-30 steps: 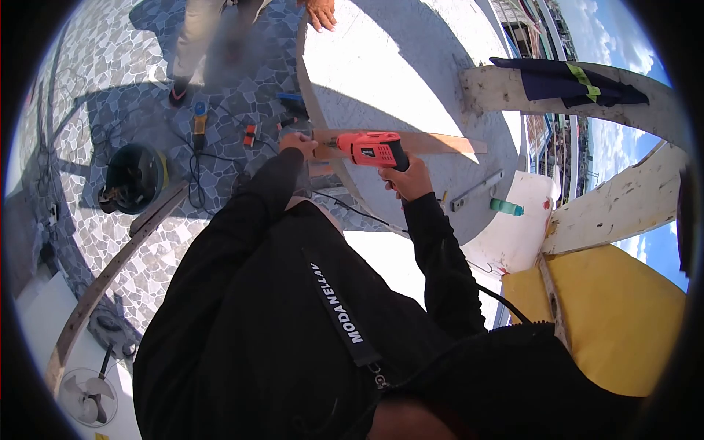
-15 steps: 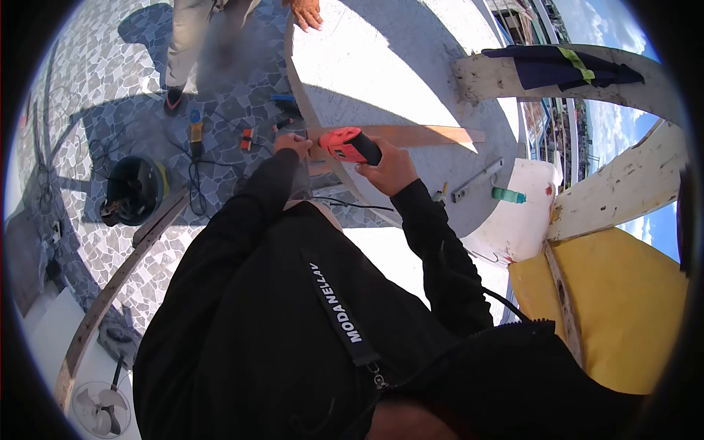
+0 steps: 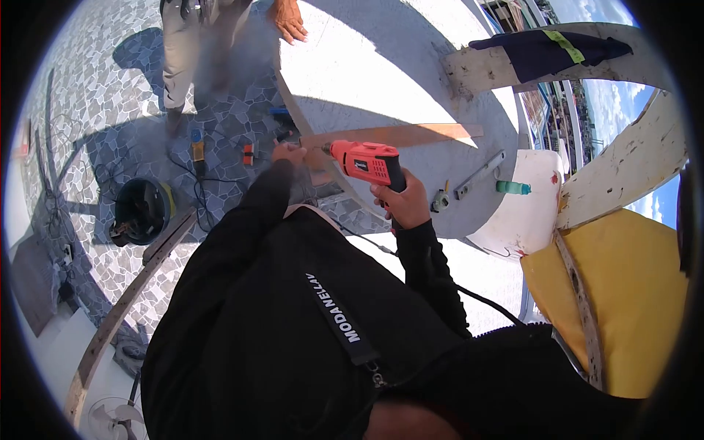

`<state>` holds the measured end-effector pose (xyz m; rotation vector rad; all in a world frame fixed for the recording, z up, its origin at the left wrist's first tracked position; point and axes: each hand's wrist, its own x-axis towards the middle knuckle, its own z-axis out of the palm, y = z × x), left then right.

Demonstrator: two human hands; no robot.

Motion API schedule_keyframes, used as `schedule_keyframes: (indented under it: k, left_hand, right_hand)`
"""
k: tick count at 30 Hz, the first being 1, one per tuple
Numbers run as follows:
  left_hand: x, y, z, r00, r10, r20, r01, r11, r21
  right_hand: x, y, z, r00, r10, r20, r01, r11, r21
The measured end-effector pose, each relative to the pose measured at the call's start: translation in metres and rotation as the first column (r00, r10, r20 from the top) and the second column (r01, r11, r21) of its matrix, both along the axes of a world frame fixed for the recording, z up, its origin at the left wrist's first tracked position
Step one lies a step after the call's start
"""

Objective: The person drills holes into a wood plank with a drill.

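You are gripping the red drill (image 3: 369, 162) with your right hand (image 3: 402, 204) at frame centre, while your left hand (image 3: 288, 152) is pinching the wooden strip (image 3: 396, 135); drilling looks barely begun.

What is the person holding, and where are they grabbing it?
The right hand grips the red drill by its dark handle. The left hand presses on the end of the wooden strip.

Grey round slab (image 3: 381, 66) with wooden plank (image 3: 411, 134), metal level (image 3: 480, 174), green bottle (image 3: 511, 188).
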<state>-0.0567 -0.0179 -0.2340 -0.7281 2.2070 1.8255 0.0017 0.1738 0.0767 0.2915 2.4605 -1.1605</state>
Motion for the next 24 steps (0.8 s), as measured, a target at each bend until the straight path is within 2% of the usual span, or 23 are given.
schedule_keyframes:
  k: [1, 2, 3, 4, 5, 6, 9, 11, 12, 13, 14, 16, 17, 19, 20, 22, 24]
  left_hand:
    - [-0.006, 0.002, -0.018, 1.000, -0.014, -0.008, 0.014, 1.000, -0.006]
    - [-0.013, 0.004, -0.047, 1.000, -0.006, -0.007, 0.007, 0.990, 0.139]
    - [-0.017, 0.003, -0.049, 1.000, 0.000, -0.002, 0.001, 0.960, 0.280]
    - [-0.020, 0.001, -0.051, 1.000, -0.017, -0.008, 0.018, 0.963, 0.271]
    - [-0.021, -0.001, -0.052, 0.978, -0.196, -0.069, 0.204, 0.969, 0.140]
    - [-0.021, -0.001, -0.046, 0.920, -0.377, -0.109, 0.379, 0.925, -0.004]
    - [-0.028, 0.010, -0.040, 0.911, -0.396, -0.117, 0.390, 0.918, -0.072]
    - [-0.030, 0.005, -0.051, 0.919, -0.392, -0.047, 0.392, 0.920, -0.009]
    - [-0.030, -0.002, -0.042, 0.860, -0.498, -0.108, 0.506, 0.860, 0.061]
    - [-0.030, -0.003, -0.014, 0.861, -0.508, -0.040, 0.505, 0.841, 0.192]
    - [-0.034, 0.001, -0.006, 0.848, -0.528, -0.049, 0.528, 0.832, 0.170]
    - [-0.039, 0.001, 0.000, 0.789, -0.579, 0.206, 0.583, 0.811, 0.045]
    - [-0.044, -0.003, 0.003, 0.784, -0.586, 0.207, 0.594, 0.804, 0.029]
    - [-0.038, -0.013, -0.006, 0.734, -0.645, 0.210, 0.678, 0.709, -0.194]
    - [-0.026, -0.019, -0.022, 0.725, -0.648, 0.233, 0.687, 0.701, -0.190]
    - [-0.044, -0.056, -0.080, 0.743, -0.656, -0.129, 0.606, 0.742, -0.285]
    - [-0.075, -0.074, -0.129, 0.635, -0.618, -0.464, 0.506, 0.786, -0.355]
  right_hand:
    - [0.009, 0.003, 0.007, 0.995, -0.099, -0.018, 0.097, 0.989, -0.116]
    - [0.018, 0.006, 0.011, 0.980, -0.198, -0.023, 0.188, 0.954, -0.233]
    - [0.027, 0.008, 0.012, 0.965, -0.262, -0.034, 0.241, 0.926, -0.292]
    - [0.036, 0.010, 0.012, 0.960, -0.278, -0.038, 0.254, 0.919, -0.302]
    - [0.045, 0.011, 0.011, 0.937, -0.348, -0.039, 0.316, 0.889, -0.330]
    - [0.054, 0.013, 0.009, 0.907, -0.419, -0.042, 0.378, 0.853, -0.359]
    - [0.074, 0.019, -0.008, 0.836, -0.545, -0.069, 0.472, 0.777, -0.417]
    - [0.082, 0.022, -0.013, 0.784, -0.617, -0.064, 0.537, 0.727, -0.427]
    - [0.086, 0.026, -0.016, 0.765, -0.641, -0.059, 0.556, 0.705, -0.441]
    - [0.090, 0.029, -0.019, 0.734, -0.677, -0.050, 0.587, 0.669, -0.456]
    - [0.093, 0.031, -0.021, 0.703, -0.710, -0.033, 0.617, 0.632, -0.469]
    - [0.097, 0.034, -0.022, 0.671, -0.741, -0.025, 0.639, 0.594, -0.489]
    - [0.098, 0.036, -0.022, 0.655, -0.756, -0.018, 0.653, 0.577, -0.490]
    - [0.100, 0.038, -0.022, 0.609, -0.793, -0.020, 0.675, 0.531, -0.512]
    - [0.101, 0.039, -0.022, 0.594, -0.805, -0.012, 0.689, 0.515, -0.510]
    - [0.104, 0.040, -0.018, 0.572, -0.820, -0.012, 0.693, 0.491, -0.528]
    - [0.105, 0.039, -0.016, 0.550, -0.835, -0.023, 0.699, 0.475, -0.534]
